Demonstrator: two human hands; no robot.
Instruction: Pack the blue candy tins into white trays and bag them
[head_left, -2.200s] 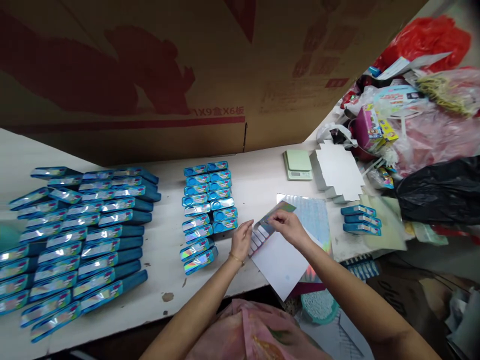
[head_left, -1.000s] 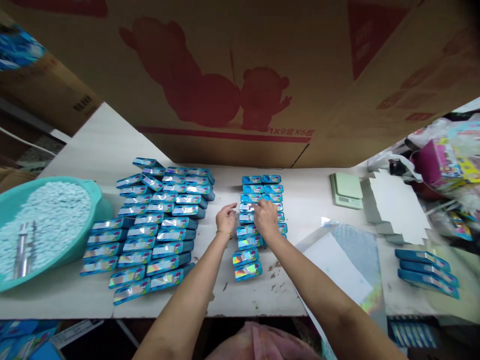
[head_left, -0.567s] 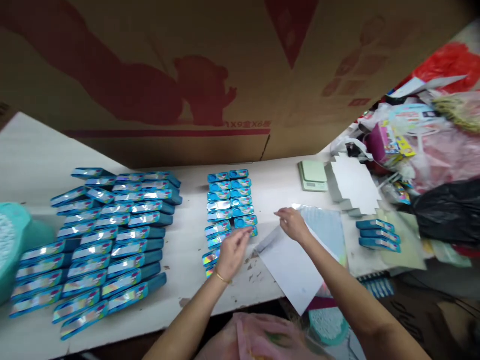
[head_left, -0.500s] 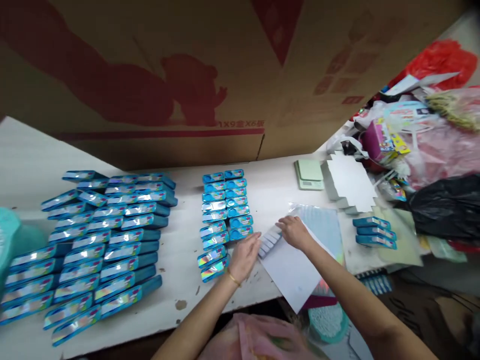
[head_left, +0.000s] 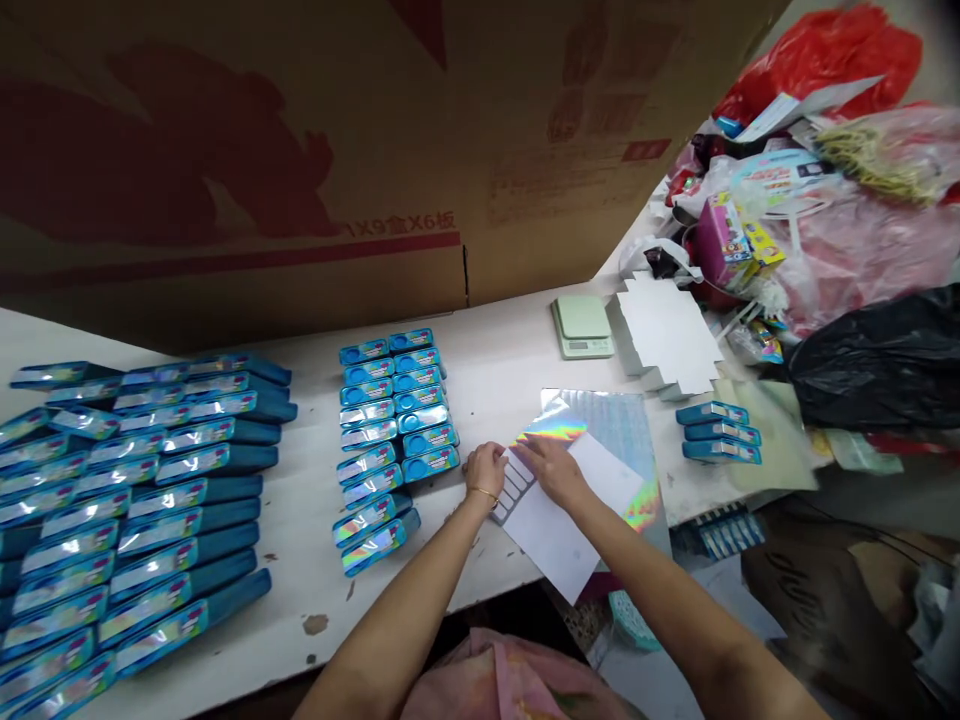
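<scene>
A small sheet of white rectangular labels on a grey backing (head_left: 516, 484) lies between my hands, over a larger white paper (head_left: 559, 550). My left hand (head_left: 484, 474) has its fingers bunched at the upper left corner of the label sheet and seems to pinch it. My right hand (head_left: 553, 468) reaches across from the right, fingers together and bent down at the sheet's upper edge; its fingertips are partly hidden. Beneath the papers is a shiny rainbow-reflecting sheet (head_left: 611, 412). Two columns of blue boxes (head_left: 430, 461) stand just left of my left hand.
Many more blue boxes (head_left: 176, 550) fill the table's left side. A large carton (head_left: 315, 270) walls off the back. A pale green scale (head_left: 583, 322), a stack of white cut card (head_left: 670, 335) and three blue boxes (head_left: 720, 434) are at the right, before heaped plastic bags (head_left: 847, 260).
The view has swung right, so things appear farther left. My left hand has gone from spread fingers to bunched fingers at the label sheet; my right hand has closed in beside it.
</scene>
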